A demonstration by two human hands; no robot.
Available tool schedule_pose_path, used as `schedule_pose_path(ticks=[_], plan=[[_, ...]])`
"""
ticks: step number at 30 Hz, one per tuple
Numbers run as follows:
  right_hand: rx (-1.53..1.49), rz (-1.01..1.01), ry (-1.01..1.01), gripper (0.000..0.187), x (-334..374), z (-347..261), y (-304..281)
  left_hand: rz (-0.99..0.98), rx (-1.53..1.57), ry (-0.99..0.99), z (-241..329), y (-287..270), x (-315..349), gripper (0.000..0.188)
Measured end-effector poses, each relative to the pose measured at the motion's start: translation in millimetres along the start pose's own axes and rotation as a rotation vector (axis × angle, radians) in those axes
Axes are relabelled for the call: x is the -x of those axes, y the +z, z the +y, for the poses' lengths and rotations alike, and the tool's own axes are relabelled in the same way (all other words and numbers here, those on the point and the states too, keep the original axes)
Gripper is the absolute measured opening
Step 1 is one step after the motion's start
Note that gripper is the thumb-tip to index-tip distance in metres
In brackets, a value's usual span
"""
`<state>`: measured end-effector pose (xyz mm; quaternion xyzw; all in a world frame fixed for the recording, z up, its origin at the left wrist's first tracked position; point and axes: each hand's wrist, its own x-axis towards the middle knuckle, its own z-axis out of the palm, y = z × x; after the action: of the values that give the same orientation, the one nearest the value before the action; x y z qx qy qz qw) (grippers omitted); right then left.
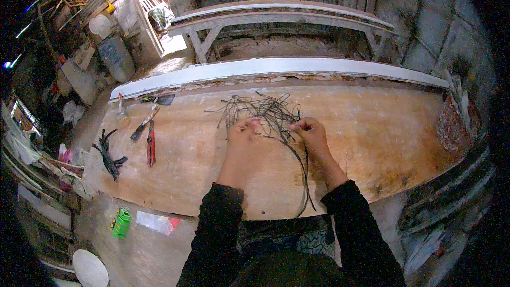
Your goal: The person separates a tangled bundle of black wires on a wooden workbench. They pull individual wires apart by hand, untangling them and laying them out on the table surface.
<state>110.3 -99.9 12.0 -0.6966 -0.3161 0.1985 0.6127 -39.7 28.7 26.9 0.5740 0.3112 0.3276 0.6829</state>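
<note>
Though tangled, cords [276, 107] apart from tools [151, 149].

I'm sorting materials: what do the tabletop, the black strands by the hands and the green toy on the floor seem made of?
Tabletop: probably plywood, worn, from its flat, tan, stained surface.
Black strands: perhaps plastic or rubber, dull, bending in loose loops; fibre remains possible.
Green toy: likely smooth plastic, from its bright, even colour.

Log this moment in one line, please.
left hand: at black cord tangle; right hand: at tangle's right edge; tabletop left: red tool, dark bundle
</note>
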Motion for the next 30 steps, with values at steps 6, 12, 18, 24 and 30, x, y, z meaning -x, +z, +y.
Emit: schedule_pose_path(ticks=[6, 12, 18, 24, 30], plan=[[0.248, -0.331, -0.396, 0.015, 23.4, -7.1, 7.7, 0.122, 0.198, 0.017, -9.5, -12.7, -11.4, 0.01], [0.535, -0.374, -0.834, 0.016, 39.5, -27.7, 25.9, 0.11, -0.078, 0.249, -56.3, -35.5, -46.0, 0.009], [0.663, -0.251, -1.036, 0.015, 43.9, -28.2, 23.2, 0.175, -0.051, 0.057, -43.2, -13.7, -32.0, 0.01], [0.564, -0.161, -0.739, 0.017, 32.7, -21.9, 12.1, 0.277, -0.039, 0.218, -27.8, -11.9, -26.4, 0.008], [0.789, -0.071, -0.389, 0.027, 23.8, -22.6, -4.9, 0.381, 0.363, 0.103, -14.8, -10.1, -17.2, 0.023]])
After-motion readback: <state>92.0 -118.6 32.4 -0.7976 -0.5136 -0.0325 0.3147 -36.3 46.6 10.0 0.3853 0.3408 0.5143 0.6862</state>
